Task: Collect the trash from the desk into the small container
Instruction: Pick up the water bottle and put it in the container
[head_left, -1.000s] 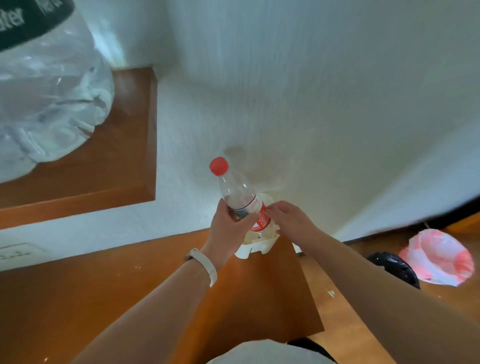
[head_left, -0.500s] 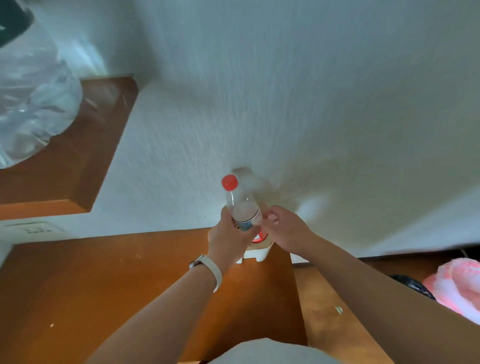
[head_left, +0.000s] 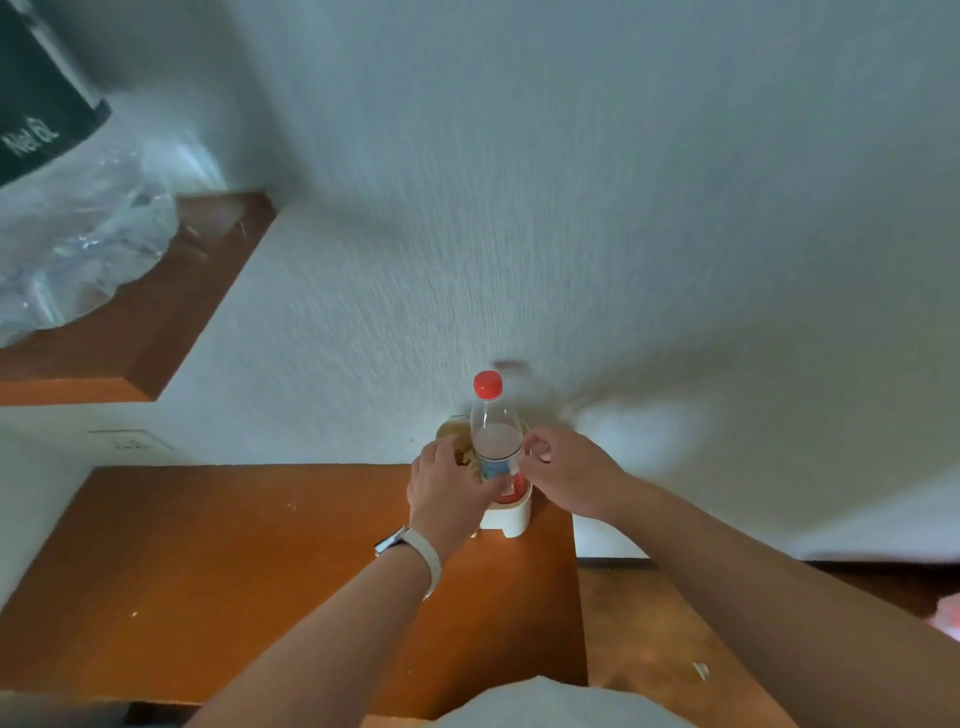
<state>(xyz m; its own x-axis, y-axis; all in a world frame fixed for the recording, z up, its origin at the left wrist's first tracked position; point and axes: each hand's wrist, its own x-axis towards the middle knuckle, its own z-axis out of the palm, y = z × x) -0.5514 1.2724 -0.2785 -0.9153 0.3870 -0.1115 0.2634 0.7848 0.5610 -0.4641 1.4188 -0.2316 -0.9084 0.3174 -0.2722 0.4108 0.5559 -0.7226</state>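
A clear plastic bottle (head_left: 496, 441) with a red cap stands upright, its base inside the small white container (head_left: 511, 514) at the far right corner of the wooden surface (head_left: 234, 571), against the white wall (head_left: 519, 208). The left hand (head_left: 449, 493) sits just left of the bottle, fingers loosely curled, thumb touching its lower label; a pale watch band wraps that wrist. The right hand (head_left: 569, 478) is just right of the bottle, fingers curled and part open; whether they touch it cannot be told. Far up and left of the left hand, a large clear water jug (head_left: 78, 234) rests on a wooden shelf (head_left: 171, 322).
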